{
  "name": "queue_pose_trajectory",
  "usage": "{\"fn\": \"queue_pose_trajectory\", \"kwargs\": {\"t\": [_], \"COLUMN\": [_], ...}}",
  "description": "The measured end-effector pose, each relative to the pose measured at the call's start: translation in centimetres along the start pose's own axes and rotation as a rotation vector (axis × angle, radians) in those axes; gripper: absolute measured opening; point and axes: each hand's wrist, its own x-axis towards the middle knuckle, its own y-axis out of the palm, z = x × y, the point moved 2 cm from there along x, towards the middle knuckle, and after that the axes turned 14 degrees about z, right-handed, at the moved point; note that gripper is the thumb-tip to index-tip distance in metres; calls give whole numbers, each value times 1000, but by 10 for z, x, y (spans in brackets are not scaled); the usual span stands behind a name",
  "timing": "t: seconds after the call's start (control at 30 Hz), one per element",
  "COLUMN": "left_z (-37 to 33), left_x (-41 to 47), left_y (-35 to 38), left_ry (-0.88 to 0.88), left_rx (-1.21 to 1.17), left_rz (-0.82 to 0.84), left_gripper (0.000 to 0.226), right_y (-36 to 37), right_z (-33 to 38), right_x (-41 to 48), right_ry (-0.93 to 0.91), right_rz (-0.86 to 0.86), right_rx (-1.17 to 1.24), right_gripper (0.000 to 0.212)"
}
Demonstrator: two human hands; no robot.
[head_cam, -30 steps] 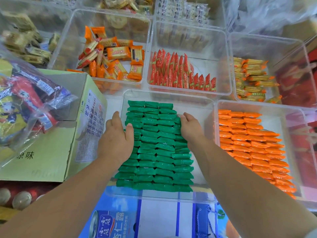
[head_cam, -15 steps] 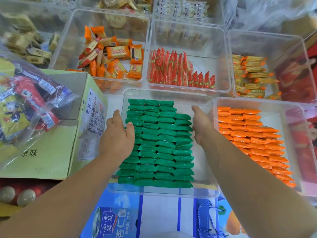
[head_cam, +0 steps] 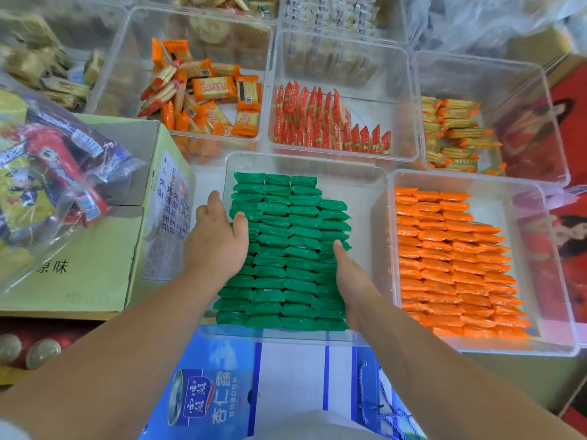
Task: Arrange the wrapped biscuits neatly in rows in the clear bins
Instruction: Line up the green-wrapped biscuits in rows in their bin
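Grip apart on both, left hand and right hand flank green biscuits; carton reads 杏仁露

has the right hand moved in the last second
Yes. The right hand has slid back toward the near rim of the clear bin, along the right edge of the green wrapped biscuits.

Biscuits sit in rows in middle bin, left hand and right hand flanking them; neighbour bin right, box left.
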Motion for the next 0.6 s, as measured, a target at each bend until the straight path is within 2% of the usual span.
{"fn": "queue_pose_trajectory", "kwargs": {"t": [0.07, 0.17, 0.3, 0.4, 0.6], "left_z": [-1, 0, 1, 0, -1], "left_x": [0, 1, 2, 2, 0], "left_y": [0, 0, 1, 1, -1], "left_ry": [-1, -4, 6, 1, 20], "left_rx": [-6, -17, -13, -10, -73], "left_rz": [-1, -1, -11, -9, 23], "left_gripper": [62, 61, 60, 59, 54], "right_y": [4, -1, -12, -7, 12], "right_z": [1, 3, -8, -13, -12], "right_x": [-2, -9, -16, -17, -22], "right_ry": [3, -16, -23, -25, -66], "right_rz": [22, 38, 8, 32, 5], "right_rx": [-18, 8, -71, -111, -110], "right_gripper": [85, 80, 77, 88, 93]}}
